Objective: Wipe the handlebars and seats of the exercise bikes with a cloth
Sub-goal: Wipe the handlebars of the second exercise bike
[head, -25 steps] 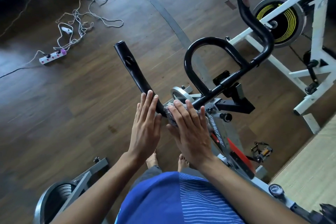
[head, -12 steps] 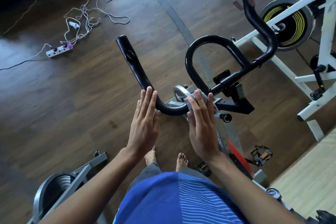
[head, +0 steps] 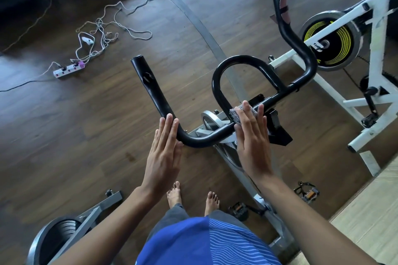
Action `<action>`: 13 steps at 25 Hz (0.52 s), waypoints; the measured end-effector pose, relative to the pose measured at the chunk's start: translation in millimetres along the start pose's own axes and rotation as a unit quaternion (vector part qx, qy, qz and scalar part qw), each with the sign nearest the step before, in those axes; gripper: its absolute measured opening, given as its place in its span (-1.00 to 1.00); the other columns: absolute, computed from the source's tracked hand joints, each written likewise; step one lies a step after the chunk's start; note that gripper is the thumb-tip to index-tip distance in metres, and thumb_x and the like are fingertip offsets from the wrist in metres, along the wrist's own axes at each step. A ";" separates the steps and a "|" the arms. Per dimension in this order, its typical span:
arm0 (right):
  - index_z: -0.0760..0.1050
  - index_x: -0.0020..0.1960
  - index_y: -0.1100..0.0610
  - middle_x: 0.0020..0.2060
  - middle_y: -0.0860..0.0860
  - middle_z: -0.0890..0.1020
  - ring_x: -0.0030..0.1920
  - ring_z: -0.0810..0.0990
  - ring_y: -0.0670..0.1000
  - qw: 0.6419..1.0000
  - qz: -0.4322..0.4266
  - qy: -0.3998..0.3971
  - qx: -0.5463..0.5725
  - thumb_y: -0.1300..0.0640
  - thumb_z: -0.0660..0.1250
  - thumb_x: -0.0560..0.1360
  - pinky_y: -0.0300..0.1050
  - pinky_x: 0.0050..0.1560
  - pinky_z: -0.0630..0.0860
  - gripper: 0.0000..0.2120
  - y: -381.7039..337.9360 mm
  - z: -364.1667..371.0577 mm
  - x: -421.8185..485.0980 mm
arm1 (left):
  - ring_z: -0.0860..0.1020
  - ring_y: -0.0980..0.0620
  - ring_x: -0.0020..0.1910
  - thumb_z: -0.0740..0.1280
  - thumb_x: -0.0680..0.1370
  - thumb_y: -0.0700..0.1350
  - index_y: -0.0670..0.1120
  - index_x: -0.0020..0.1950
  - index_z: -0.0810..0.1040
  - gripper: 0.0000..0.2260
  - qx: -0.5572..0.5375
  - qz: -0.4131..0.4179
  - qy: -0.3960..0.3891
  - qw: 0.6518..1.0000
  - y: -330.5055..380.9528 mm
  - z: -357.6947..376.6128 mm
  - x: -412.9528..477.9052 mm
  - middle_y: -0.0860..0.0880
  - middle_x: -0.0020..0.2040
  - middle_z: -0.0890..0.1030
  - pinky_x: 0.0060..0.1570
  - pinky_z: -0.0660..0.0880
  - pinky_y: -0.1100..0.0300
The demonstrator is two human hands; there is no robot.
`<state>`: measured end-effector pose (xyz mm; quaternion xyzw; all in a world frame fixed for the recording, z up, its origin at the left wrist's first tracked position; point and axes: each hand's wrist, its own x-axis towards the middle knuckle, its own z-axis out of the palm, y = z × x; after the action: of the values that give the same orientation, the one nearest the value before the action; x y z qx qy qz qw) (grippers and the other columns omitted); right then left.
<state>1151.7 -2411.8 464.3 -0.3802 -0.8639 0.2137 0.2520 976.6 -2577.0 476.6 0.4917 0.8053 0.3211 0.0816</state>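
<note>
A black handlebar (head: pixel 200 142) of a grey exercise bike curves across the middle of the view, with a centre loop (head: pixel 239 60) and two upturned ends. My right hand (head: pixel 252 142) lies flat on a grey cloth (head: pixel 234 114), pressing it on the bar just right of the loop's base. My left hand (head: pixel 165 150) is flat with fingers straight, its fingertips touching the left bend of the bar. The seat is out of view.
A white exercise bike (head: pixel 374 49) with a black-and-yellow flywheel (head: pixel 331 43) stands at the right. Another bike's grey flywheel (head: pixel 53 241) is at the bottom left. A power strip (head: pixel 69 69) and tangled white cables (head: pixel 112 28) lie on the dark wood floor. My bare feet (head: pixel 174 193) stand below the bar.
My right hand has slid the cloth to the right along the bar, from the lower bend to the base of the loop. My left hand stays at the left bend.
</note>
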 end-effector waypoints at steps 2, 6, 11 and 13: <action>0.28 0.54 0.10 0.58 0.02 0.20 0.61 -0.05 0.18 1.000 -0.013 -0.003 -0.005 0.10 0.19 0.68 0.21 0.57 0.06 -0.56 1.0 0.8 1.6 | 0.02 -0.04 0.61 0.08 0.68 -0.11 -0.20 0.57 0.19 -0.54 0.001 -0.003 -0.002 1.000 1.6 -0.3 -1.0 -0.10 0.61 0.12 0.52 0.15 -0.13; 0.36 0.48 0.13 0.54 0.09 0.30 0.60 0.04 0.17 0.998 -0.057 0.007 -0.031 0.05 0.17 0.67 0.22 0.55 0.12 -0.60 8.0 -4.2 9.2 | 0.02 -0.03 0.60 0.07 0.68 -0.08 -0.19 0.57 0.18 -0.54 0.013 -0.002 -0.004 1.000 2.3 -1.6 -1.7 -0.08 0.61 0.12 0.53 0.13 -0.09; 0.38 0.44 0.21 0.45 0.11 0.42 0.58 0.13 0.16 0.997 -0.057 0.044 0.025 0.10 0.14 0.69 0.22 0.54 0.17 -0.64 5.2 5.0 8.5 | 0.00 -0.01 0.61 0.05 0.68 -0.05 -0.14 0.59 0.16 -0.53 0.026 -0.003 -0.022 0.999 0.7 -4.9 -1.4 -0.04 0.62 0.09 0.55 0.08 -0.03; 0.40 0.43 0.21 0.43 0.11 0.45 0.57 0.18 0.15 0.996 -0.047 0.047 0.050 0.08 0.12 0.69 0.23 0.53 0.18 -0.64 7.0 5.3 10.4 | 0.00 0.02 0.61 0.06 0.68 -0.04 -0.11 0.59 0.15 -0.53 0.026 -0.006 -0.031 0.999 -0.2 -8.1 -1.2 -0.01 0.62 0.08 0.55 0.06 0.00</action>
<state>1146.3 -2400.4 459.1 -0.3354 -0.8563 0.2260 0.3212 973.4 -2581.7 482.6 0.4987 0.8133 0.2840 0.0955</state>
